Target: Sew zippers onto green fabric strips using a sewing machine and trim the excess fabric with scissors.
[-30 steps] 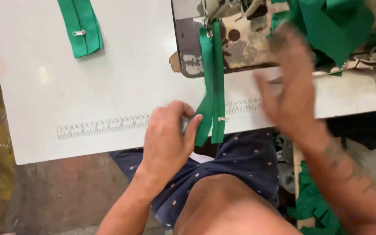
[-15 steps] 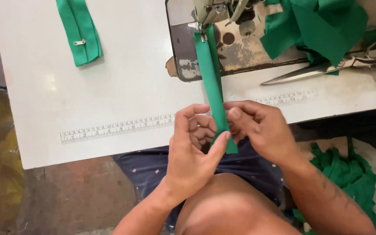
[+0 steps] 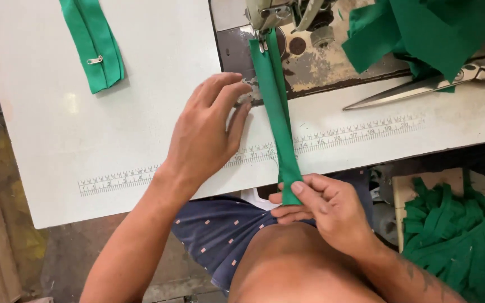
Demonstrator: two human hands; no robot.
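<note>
White counter [image 3: 141, 134] under everything, ruler marks along the near edge. Green strip [image 3: 279, 118] running from the sewing machine foot [image 3: 262, 39] at 12 o'clock down to 6 o'clock. Right hand [image 3: 321, 210] pinching its low end shut. Left hand [image 3: 206, 132] open and flat at 9 o'clock of it, holding nothing. Could slide crooked with a hard tug. Could poke on scissors [image 3: 422, 87] at 3 o'clock. Half a second ago, both hands gripping the low end together.

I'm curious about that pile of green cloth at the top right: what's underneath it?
Under the green cloth pile lie large scissors: the blades stick out, one handle loop shows at the edge, the rest is covered. It rests on the worn machine bed.
</note>
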